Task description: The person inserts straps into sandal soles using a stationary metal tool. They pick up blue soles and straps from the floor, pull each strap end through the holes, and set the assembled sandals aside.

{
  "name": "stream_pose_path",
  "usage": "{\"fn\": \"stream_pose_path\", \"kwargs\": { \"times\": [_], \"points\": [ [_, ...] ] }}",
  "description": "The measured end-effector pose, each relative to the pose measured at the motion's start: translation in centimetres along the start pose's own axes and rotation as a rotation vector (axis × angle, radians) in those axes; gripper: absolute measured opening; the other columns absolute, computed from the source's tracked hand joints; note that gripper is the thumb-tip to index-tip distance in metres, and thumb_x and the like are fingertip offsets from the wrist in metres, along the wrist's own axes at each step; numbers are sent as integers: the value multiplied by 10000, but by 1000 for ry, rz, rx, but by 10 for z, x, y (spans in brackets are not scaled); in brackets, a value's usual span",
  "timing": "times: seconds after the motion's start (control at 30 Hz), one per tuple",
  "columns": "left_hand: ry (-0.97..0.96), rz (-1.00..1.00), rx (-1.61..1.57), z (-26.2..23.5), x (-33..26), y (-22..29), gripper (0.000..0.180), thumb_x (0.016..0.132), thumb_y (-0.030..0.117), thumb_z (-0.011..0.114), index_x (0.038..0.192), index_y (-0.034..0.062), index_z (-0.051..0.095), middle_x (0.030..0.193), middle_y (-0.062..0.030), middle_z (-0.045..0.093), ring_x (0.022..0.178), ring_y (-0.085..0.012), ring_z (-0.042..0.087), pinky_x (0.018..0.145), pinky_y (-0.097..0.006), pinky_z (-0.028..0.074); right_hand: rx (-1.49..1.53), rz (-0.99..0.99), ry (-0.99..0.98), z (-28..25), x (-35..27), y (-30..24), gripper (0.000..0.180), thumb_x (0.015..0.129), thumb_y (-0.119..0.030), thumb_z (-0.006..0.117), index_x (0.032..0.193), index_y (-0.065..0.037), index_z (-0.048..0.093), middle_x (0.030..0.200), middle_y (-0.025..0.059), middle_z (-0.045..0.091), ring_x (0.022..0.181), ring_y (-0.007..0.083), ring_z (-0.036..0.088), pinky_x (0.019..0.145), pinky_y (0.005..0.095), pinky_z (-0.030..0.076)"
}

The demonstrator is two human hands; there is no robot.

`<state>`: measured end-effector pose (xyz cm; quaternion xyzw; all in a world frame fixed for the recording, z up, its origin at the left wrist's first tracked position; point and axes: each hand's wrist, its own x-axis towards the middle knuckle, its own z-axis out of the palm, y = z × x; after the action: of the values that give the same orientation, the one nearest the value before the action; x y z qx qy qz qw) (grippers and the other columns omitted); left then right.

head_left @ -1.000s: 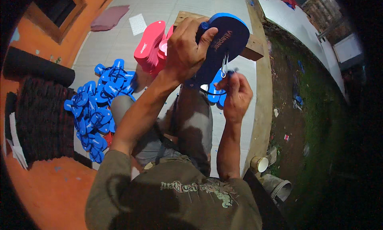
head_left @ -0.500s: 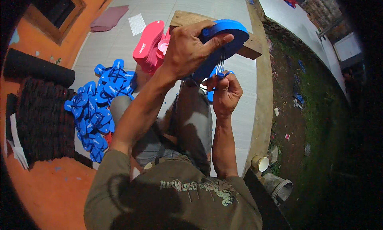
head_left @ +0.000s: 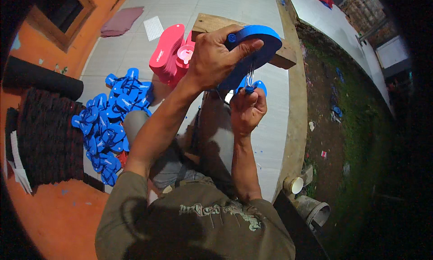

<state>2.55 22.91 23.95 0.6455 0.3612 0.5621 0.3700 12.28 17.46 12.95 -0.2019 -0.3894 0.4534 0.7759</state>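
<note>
- My left hand point(head_left: 215, 57) is clamped over the blue sandal sole point(head_left: 252, 52), thumb across its upper face and fingers wrapped round the near edge, holding it tilted in the air above my lap.
- My right hand point(head_left: 247, 110) sits just below the sole, fingers pinched shut on a thin metal tool point(head_left: 249, 75) that rises from my fist and touches the underside of the sole.
- A blue strap piece point(head_left: 259, 85) shows just above my right fingers, close against the tool; I cannot tell exactly how it is attached.
- A wooden block point(head_left: 212, 23) lies on the tiled floor point(head_left: 270, 124) beyond the sole, partly hidden by my left hand.
- A stack of pink soles point(head_left: 168, 52) stands to the left of the block, just beside my left wrist.
- A pile of blue straps point(head_left: 110, 120) lies on the floor by my left knee, well apart from both hands.
- A dark ribbed mat point(head_left: 43, 138) lies further left, against the orange wall point(head_left: 58, 210).
- A white cup point(head_left: 295, 184) stands at the floor's right edge, next to the strip of dirt and grass point(head_left: 347, 115).
</note>
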Motion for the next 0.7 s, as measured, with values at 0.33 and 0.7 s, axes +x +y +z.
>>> {"fn": "stream_pose_path", "kwargs": {
  "times": [0.33, 0.7],
  "points": [
    [130, 9, 29, 6, -3, -5, 349, 771, 359, 635, 888, 31, 634, 682, -65, 638, 622, -97, 601, 560, -234, 471, -380, 560, -180, 4, 30, -65, 269, 879, -299, 501, 763, -62, 555, 494, -80, 363, 412, 9, 283, 380, 182, 194],
    [-68, -121, -393, -2, -15, -6, 450, 804, 410, 578, 1000, 5, 581, 835, -8, 606, 732, -63, 536, 652, -194, 442, -498, 86, -8, 35, 56, -73, 315, 877, -271, 511, 1038, -1, 508, 885, 61, 553, 852, 123, 511, 754, 252, 418]
  ]
}}
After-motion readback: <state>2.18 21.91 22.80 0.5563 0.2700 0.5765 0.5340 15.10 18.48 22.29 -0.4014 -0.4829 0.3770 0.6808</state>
